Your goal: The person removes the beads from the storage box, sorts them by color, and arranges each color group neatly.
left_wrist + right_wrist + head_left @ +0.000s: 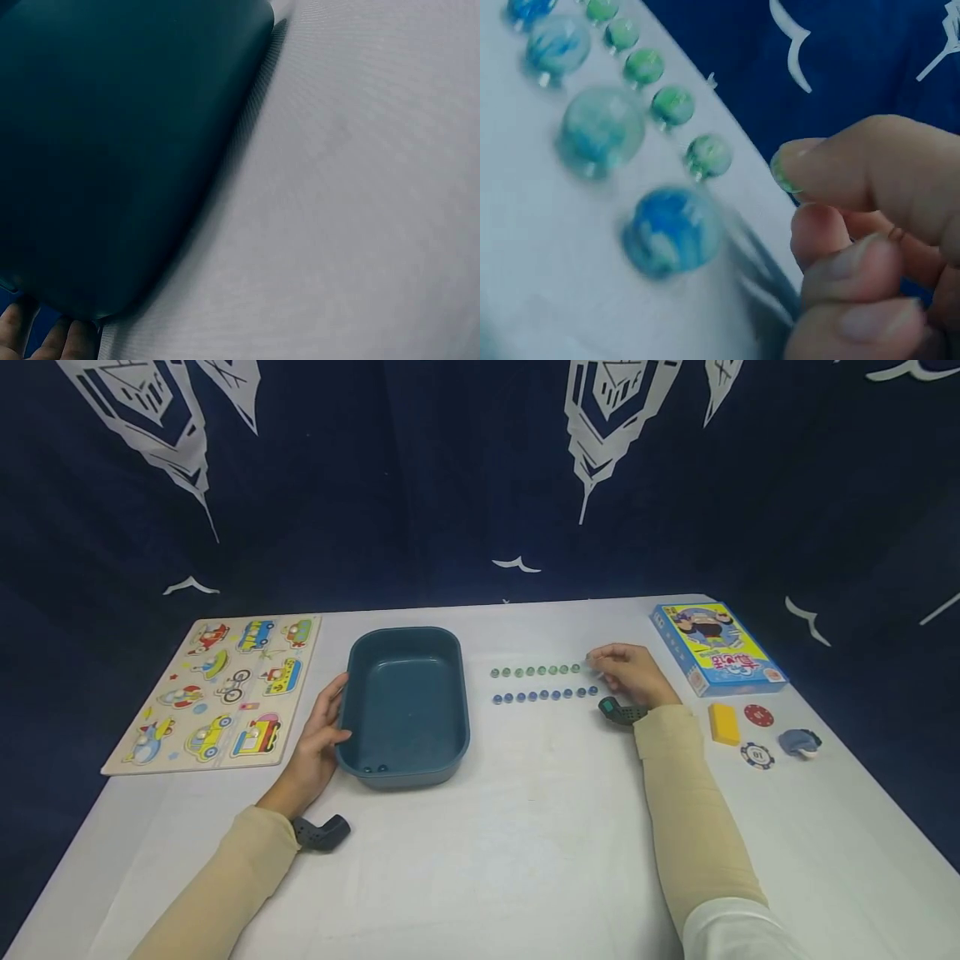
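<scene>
My left hand [318, 739] holds the left side of a dark teal plastic tub [454, 693], with the thumb at its rim. In the left wrist view, fingertips [52, 341] meet the tub's outer wall. Two dark marbles [375, 769] lie inside at its near end. Between thumb and index finger, my right hand [630, 672] pinches a green marble [782, 171], at the right end of a row of green marbles [529, 672]. Nearer me runs a parallel row of blue marbles [532, 697]. The right hand's other fingers are curled.
A wooden picture puzzle board [251, 706] lies left of the tub. At the right are a blue and yellow game box [720, 647], a yellow block [723, 724], a red chip [758, 716], a black and white chip [757, 756] and a small blue-grey object [799, 742].
</scene>
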Action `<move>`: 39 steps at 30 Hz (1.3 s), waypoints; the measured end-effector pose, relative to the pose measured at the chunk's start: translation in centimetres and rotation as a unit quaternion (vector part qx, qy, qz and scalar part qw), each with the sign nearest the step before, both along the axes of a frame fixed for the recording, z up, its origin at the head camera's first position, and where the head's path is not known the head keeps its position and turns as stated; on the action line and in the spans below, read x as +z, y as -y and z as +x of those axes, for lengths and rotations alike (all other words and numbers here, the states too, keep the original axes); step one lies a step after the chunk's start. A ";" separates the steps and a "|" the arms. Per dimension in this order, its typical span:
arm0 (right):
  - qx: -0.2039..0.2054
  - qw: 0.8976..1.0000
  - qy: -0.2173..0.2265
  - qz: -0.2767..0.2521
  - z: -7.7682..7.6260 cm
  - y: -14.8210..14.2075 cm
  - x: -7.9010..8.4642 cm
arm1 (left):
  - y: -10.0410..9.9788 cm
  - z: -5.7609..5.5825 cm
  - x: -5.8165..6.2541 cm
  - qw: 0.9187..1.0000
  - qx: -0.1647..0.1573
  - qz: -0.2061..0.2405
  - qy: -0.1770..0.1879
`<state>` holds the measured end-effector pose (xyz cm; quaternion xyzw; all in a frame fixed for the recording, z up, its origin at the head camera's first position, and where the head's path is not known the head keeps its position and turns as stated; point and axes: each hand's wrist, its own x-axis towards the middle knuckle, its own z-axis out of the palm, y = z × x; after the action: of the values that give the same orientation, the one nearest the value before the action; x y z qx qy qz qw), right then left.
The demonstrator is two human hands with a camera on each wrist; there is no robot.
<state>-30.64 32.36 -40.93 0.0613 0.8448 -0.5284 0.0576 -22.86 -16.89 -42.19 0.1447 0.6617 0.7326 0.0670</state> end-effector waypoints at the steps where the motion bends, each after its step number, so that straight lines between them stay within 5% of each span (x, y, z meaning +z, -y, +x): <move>1: 0.000 1.000 0.001 0.005 0.0 0.0 0.0 | 0.0 0.0 0.0 1.000 -0.001 -0.001 -0.001; 19: -0.029 0.999 0.019 0.021 0.0 0.8 0.1 | 0.0 0.0 0.1 1.000 0.002 0.000 0.003; 26: -0.016 0.998 -0.060 0.025 0.2 2.4 3.5 | -0.1 0.0 0.1 1.000 0.005 -0.005 0.009; 34: 0.118 0.988 -0.097 -0.009 1.5 7.7 7.7 | 0.1 -0.1 0.0 1.000 0.005 -0.002 0.003; 39: 0.254 0.962 -0.095 -0.018 2.3 11.9 8.6 | 0.0 -0.3 -0.2 1.000 0.006 -0.002 0.001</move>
<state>-28.35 20.50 -32.36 -0.2069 0.8248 -0.5146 0.1102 -23.11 -16.91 -42.35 0.1402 0.6638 0.7319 0.0633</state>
